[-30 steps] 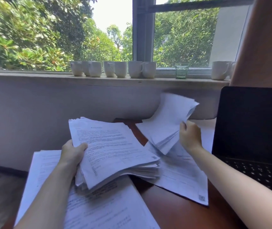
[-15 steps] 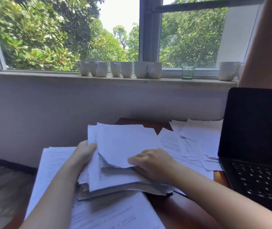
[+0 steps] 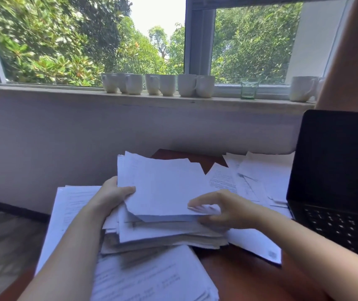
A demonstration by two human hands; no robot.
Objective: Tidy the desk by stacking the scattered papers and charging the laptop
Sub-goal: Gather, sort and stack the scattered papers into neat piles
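A thick, uneven stack of white papers (image 3: 162, 192) is held above the dark red-brown desk (image 3: 238, 276). My left hand (image 3: 112, 198) grips its left edge, thumb on top. My right hand (image 3: 221, 210) pinches the stack's right front corner, fingers over the top sheets and thumb below. More printed sheets (image 3: 152, 279) lie under the stack and spread toward me on the left. Loose sheets (image 3: 258, 177) lie scattered at the back right, next to the laptop. The black laptop (image 3: 336, 170) stands open at the right with a dark screen. No charger or cable is visible.
A window sill (image 3: 43, 92) runs along the back wall with several white mugs (image 3: 167, 84), a green glass (image 3: 248, 88) and another mug (image 3: 301, 89) at the right. The desk's left edge drops to a wooden floor (image 3: 4, 246).
My right hand brought its bundle of sheets from the back right onto the stack in my left hand, and now grips the stack's right corner. The stack sits higher and closer to centre.
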